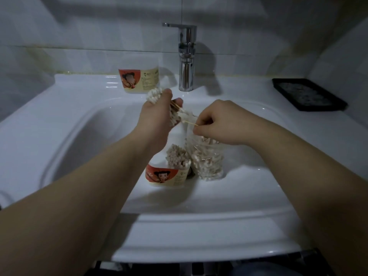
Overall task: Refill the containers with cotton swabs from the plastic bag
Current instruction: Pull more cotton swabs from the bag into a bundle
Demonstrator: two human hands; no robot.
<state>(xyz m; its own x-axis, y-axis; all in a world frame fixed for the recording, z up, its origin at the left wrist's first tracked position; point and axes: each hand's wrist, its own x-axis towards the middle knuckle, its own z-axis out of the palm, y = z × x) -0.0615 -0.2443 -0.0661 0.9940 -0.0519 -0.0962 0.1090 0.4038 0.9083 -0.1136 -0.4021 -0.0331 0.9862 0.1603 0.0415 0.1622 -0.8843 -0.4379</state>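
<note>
Head view: faucet [186,62] beside far container [139,80], black tray [307,94] at right.

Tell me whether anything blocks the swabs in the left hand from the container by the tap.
Nothing visible stands between them: the swabs in the left hand are just in front of that container. But a rubber band stretches from them to the fingers of the right hand, tethering them.

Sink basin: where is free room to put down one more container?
Free: basin floor left of the filled container; ledge between faucet and black tray. Crowded: basin middle, where plastic bag stands beside that container.
</note>
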